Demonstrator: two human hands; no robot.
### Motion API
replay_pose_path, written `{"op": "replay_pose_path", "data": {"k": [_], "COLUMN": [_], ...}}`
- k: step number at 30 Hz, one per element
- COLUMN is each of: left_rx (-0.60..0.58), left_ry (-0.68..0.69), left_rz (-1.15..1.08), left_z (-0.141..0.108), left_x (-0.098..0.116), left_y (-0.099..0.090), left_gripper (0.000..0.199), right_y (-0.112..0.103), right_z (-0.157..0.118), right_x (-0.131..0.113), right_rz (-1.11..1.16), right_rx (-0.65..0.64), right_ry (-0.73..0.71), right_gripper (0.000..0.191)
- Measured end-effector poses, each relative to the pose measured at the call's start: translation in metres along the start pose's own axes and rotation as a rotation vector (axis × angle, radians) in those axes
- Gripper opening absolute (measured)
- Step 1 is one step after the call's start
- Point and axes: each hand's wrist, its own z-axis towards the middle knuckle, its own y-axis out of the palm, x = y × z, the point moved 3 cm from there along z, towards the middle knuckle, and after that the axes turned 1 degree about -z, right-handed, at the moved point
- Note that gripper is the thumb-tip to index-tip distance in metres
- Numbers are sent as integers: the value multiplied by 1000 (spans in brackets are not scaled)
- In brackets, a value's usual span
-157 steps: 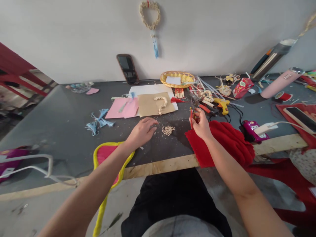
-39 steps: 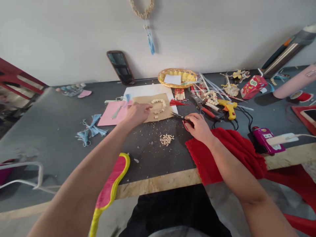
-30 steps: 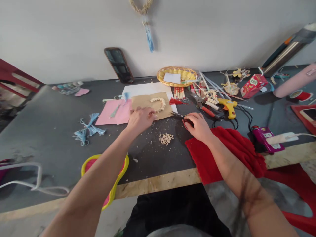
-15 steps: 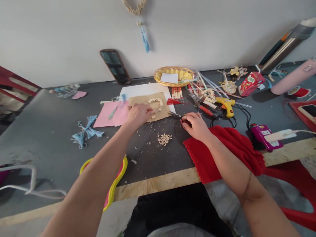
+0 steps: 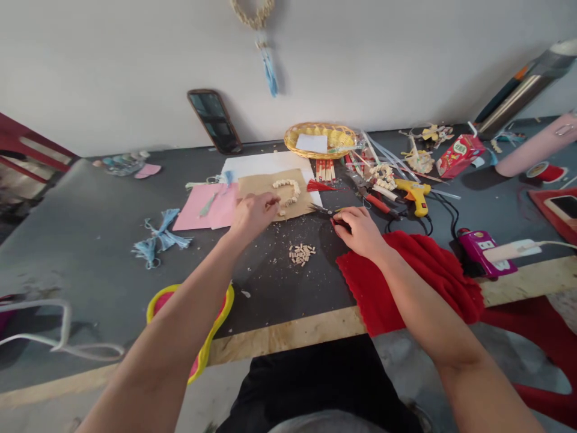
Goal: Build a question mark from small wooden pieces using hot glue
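Observation:
My left hand (image 5: 256,215) is over the left part of a brown paper sheet (image 5: 256,183), its fingertips pinched together. Whatever may be between them is too small to make out. Beside those fingertips, small pale pieces form a curved row (image 5: 293,185) on the brown sheet. My right hand (image 5: 359,231) rests on the dark table, closed on the red handles of a pair of scissors (image 5: 321,210). Their blades point left, parted, toward the brown sheet. Nearer to me, between both forearms, lies a pile of short pale cut pieces (image 5: 302,254).
Blue tassels (image 5: 166,231) lie left, pink paper (image 5: 198,207) behind them. A wicker basket (image 5: 291,141), pliers (image 5: 381,201) and a yellow glue gun (image 5: 415,193) sit toward the back. Red cloth (image 5: 406,270) lies under my right forearm, near a purple power strip (image 5: 482,243).
My left fingertips have drawn slightly left, away from the curved row. My right hand keeps its place with the scissors. The whole view has shifted a little.

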Motion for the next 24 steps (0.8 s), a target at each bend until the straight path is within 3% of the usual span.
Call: {"op": "replay_pose_path", "data": {"k": [11, 16, 21, 24], "left_rx": [-23, -5, 88, 21], "left_ry": [18, -3, 47, 190], "left_rz": [44, 40, 53, 35], "left_z": [2, 0, -24, -49], "left_x": [3, 4, 14, 23], "left_y": [9, 4, -5, 2], "left_gripper": [27, 28, 24, 21], "right_y": [-3, -3, -2, 0], "right_z": [0, 1, 1, 0], "right_x": [-4, -4, -3, 0], "right_rz": [-7, -9, -4, -2], "right_rx": [-3, -16, -20, -8], "right_ry": [-17, -20, -29, -27], "right_gripper": [15, 15, 16, 16]}}
